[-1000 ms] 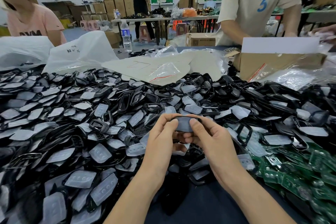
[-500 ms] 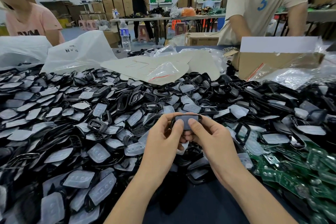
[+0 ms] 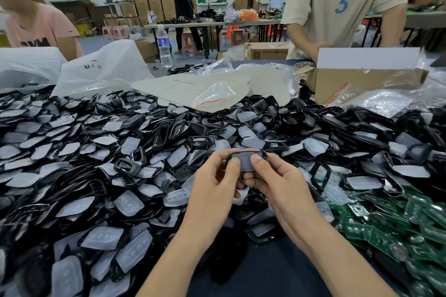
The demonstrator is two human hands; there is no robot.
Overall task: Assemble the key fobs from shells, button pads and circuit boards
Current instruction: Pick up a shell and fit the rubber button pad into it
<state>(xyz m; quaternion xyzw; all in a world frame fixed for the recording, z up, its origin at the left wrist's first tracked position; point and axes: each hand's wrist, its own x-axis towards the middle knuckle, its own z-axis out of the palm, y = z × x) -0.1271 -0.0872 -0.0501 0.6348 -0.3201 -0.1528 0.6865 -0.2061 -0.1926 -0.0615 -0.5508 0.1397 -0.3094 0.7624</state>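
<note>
- Pressing a translucent button pad (image 3: 245,163) into a black shell (image 3: 248,152) looks to be the step in hand. The pair is held in the air above the heap of loose shells and pads (image 3: 120,152), at the middle of the view.
- The left hand (image 3: 214,183) and right hand (image 3: 277,185) both grip that shell, with fingers curled beneath it. The thumbs (image 3: 257,159) lie on the pad's face, one on each side, most likely so the pad goes evenly into the frame while the fingers brace from behind.
- Whether the pad's edges have seated all round the rim is hard to tell, because the thumbs cover its lower part.
- The heap covers the bench (image 3: 265,277) to the left of the hands and beyond them, so the next piece needs only a short reach.
- Green circuit boards (image 3: 386,229) lie in their own pile to the right, near the right forearm and largely apart from the plastic parts. I judge that a board goes in once the pad sits flat, so this fob is at an early stage.
- A cardboard box (image 3: 350,84) and plastic bags (image 3: 103,72) sit at the far edge, probably for stock or finished pieces.
</note>
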